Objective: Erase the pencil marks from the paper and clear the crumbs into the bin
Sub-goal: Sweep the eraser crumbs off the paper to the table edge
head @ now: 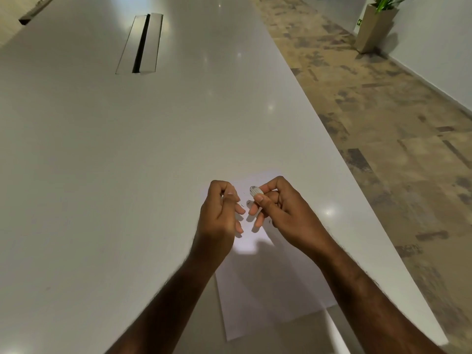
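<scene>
Pinched a small pale eraser (pixel 256 191) in the right hand (pixel 275 208), held just above the paper (pixel 265 282); left hand (pixel 221 215) loosely curled, holding nothing visible. Dark crumbs (pixel 241 206) scattered on the sheet between both. Could've easily flicked those onto the table (pixel 102 162) with a careless sweep. No bin in view, only a cable slot (pixel 140 44) and planter (pixel 375 26) far off.

Two bare forearms enter from the lower edge of the frame, one at lower left-centre, one at lower right. No sleeves show on either arm up to the frame edge. Fine hair is visible along the outer edges of both forearms. The left hand (pixel 219 215) and right hand (pixel 278 204), at lower centre, show no rings, watch or gloves. Fingernails are short and unpainted.
</scene>
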